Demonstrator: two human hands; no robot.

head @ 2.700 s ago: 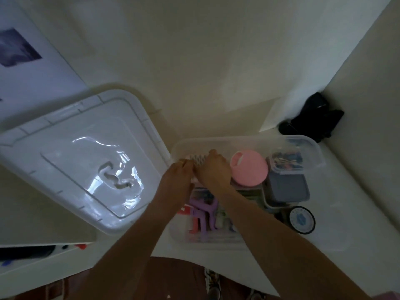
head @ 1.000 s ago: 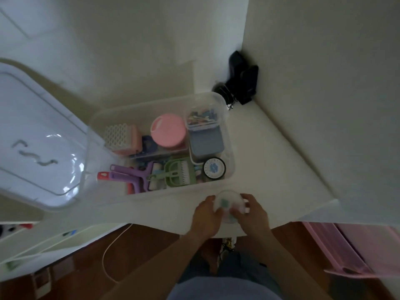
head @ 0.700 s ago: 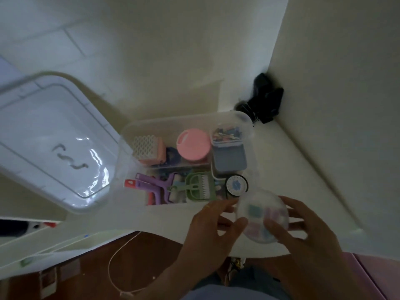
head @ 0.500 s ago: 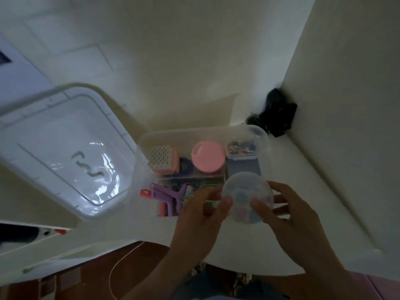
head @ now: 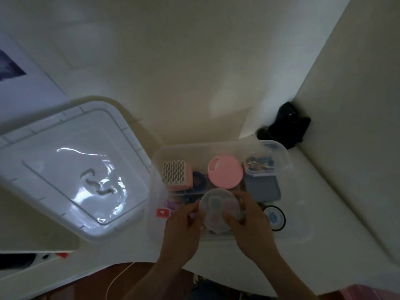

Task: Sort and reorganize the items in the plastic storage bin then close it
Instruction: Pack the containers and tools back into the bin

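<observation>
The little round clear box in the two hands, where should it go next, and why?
Probably straight down into the bin. Both the left hand and right hand hold the round clear case over the front of the open storage bin, above the tools lying there. The pink-lidded jar and grey box fill the back row, and the lid is off.

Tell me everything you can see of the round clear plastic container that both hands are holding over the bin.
The round clear plastic container is shallow and translucent, with blurry blue, pink and pale patches showing through, seemingly small items in compartments. It looks closed, though no seam is clear. It faces the camera, slightly tilted, above the near half of the clear plastic storage bin, just in front of the pink round lid. The left hand pinches its left edge; the right hand grips its right edge.
</observation>
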